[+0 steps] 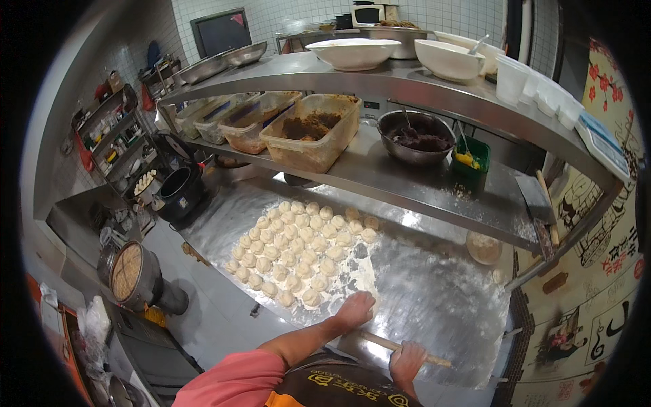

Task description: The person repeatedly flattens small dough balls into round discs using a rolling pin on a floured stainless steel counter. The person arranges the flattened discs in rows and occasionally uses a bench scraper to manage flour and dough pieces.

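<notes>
Dozens of pale pleated dough pieces (290, 249) sit in rows on the steel worktable (427, 290). Just past the front end of these rows is my left hand (357, 309), low over the floured steel. Its fingers are curled under, which hides whether anything is in them. My right hand (408, 357) grips a wooden rolling pin (379, 341) near the table's front edge. The pin lies slantwise close to my apron, and one end sticks out to the right of that hand. White flour (358, 274) is spread between the dough pieces and the barer metal.
A steel shelf (356, 175) crosses above the table's back, bearing plastic tubs (310, 137), a steel bowl of dark filling (417, 137), a green container (472, 155) and a cleaver (536, 199). White bowls (353, 53) stand on the upper shelf. A dough ball (483, 248) rests at right.
</notes>
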Tool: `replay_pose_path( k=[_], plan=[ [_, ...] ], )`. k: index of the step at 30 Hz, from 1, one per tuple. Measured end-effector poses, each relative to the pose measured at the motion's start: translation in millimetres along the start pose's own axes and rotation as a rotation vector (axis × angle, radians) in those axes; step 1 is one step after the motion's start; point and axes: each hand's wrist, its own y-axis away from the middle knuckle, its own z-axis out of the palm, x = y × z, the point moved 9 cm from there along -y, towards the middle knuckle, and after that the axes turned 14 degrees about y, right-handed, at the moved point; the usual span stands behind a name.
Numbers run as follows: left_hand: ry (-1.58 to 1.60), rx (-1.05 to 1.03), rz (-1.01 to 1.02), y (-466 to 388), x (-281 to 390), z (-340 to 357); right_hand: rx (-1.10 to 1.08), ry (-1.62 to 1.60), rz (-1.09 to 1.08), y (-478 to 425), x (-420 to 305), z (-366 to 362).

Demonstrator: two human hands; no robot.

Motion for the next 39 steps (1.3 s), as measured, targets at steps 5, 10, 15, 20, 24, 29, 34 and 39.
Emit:
replay_pose_path(
  k=[5,10,15,20,24,29,34,39],
  plan=[
    [0.004,-0.281,-0.162,13,-12,22,0.080,0.059,-0.014,2,-3,-3],
    [0.010,-0.187,-0.076,26,-7,26,-0.201,0.004,-0.008,4,0,15],
    [-0.175,-0.200,-0.026,24,-22,40,-0.060,0.062,-0.170,6,-18,0],
    [-0.144,-0.215,-0.055,6,-12,41,-0.334,-0.075,-0.152,25,7,65],
    [0.030,-0.145,-0.127,2,-14,22,-0.112,0.018,-0.265,-7,-33,16],
    [0.131,-0.142,-0.161,8,-44,-1,-0.325,0.080,-0.274,-21,-67,-5],
    [0.404,-0.063,-0.406,31,-65,6,-0.382,0.060,-0.267,-22,-69,22],
    [0.494,-0.080,-0.484,29,-62,13,-0.309,0.136,-0.129,-86,-65,52]
  ],
)
